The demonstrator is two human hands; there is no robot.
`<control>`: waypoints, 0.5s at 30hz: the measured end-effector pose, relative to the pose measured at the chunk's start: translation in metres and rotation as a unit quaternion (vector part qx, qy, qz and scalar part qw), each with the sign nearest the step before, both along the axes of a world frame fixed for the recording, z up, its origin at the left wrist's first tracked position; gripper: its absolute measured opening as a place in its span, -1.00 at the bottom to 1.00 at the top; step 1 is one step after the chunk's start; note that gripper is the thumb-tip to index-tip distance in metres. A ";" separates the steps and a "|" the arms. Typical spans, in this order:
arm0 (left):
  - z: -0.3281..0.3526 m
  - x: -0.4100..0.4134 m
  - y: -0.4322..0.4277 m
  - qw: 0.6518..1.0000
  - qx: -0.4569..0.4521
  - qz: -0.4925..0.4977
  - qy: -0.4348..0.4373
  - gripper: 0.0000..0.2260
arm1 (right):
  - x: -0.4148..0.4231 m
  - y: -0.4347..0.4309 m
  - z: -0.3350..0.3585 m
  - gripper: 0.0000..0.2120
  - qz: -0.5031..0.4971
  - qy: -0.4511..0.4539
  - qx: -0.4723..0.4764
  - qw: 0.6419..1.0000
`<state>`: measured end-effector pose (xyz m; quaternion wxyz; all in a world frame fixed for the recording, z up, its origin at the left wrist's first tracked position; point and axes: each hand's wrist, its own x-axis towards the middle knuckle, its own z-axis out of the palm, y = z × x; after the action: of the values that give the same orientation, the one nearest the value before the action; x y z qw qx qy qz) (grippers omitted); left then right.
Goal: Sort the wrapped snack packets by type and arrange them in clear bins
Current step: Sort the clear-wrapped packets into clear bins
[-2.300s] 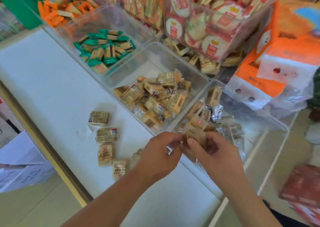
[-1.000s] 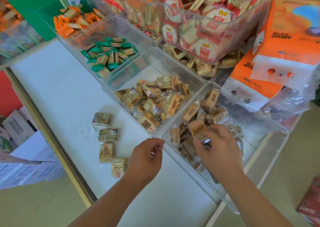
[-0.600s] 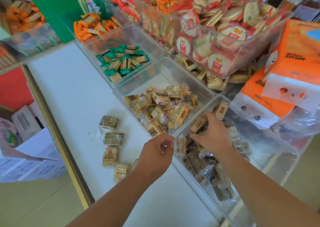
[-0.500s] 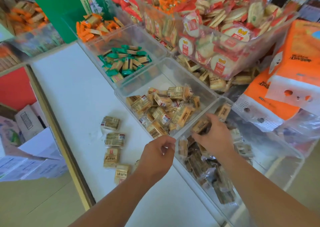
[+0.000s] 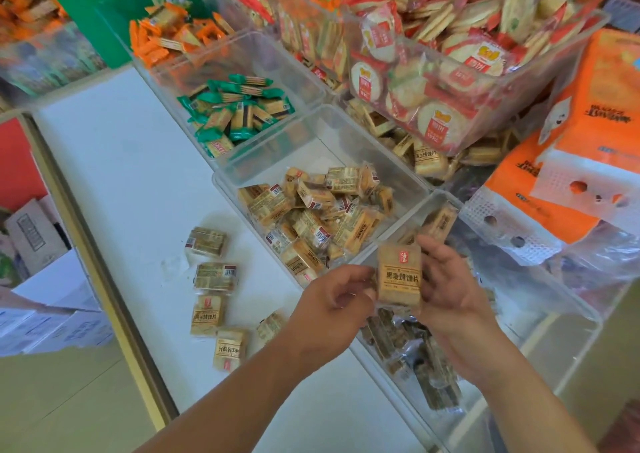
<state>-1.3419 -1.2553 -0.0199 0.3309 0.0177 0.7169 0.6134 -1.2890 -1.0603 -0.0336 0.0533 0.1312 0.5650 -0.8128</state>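
My right hand (image 5: 446, 290) holds a brown wrapped snack packet (image 5: 398, 279) upright over the near clear bin (image 5: 540, 300), which contains dark brown packets (image 5: 415, 352). My left hand (image 5: 332, 303) pinches the packet's left edge. The middle clear bin (image 5: 349, 134) is partly filled with tan packets (image 5: 318, 213). Several loose tan packets (image 5: 211, 279) lie on the white counter (image 5: 114, 175) to the left of my left hand.
A clear bin with green-wrapped packets (image 5: 239, 110) stands behind the middle bin, orange packets (image 5: 173, 37) beyond it. A raised bin of round red-wrapped crackers (image 5: 446, 58) sits at the back right. Orange bags (image 5: 585, 130) lie at the right. The counter's wooden edge (image 5: 104, 279) runs along the left.
My right hand has lifted a brown packet out of the near bin and brought it toward me. My left hand has risen from the counter to take its left edge.
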 end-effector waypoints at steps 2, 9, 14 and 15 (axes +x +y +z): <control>0.003 0.001 0.002 0.998 0.038 0.018 -0.036 -0.84 | 0.001 -0.002 -0.001 -0.17 0.005 -0.012 0.036 0.999; -0.004 -0.009 -0.003 0.998 0.045 0.048 -0.024 -0.79 | -0.009 -0.011 0.014 -0.13 0.041 -0.024 0.086 0.995; -0.013 -0.012 -0.002 0.999 -0.024 0.030 -0.009 -0.87 | -0.018 -0.020 0.016 -0.42 -0.099 -0.095 0.143 0.980; -0.016 -0.011 -0.004 0.998 -0.055 0.041 -0.004 -0.88 | -0.020 -0.022 0.015 -0.46 -0.145 -0.113 0.182 0.966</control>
<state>-1.3533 -1.2589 -0.0354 0.3092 -0.0322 0.7480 0.5864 -1.3091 -1.0819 -0.0185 -0.0263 0.3096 0.6689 -0.6753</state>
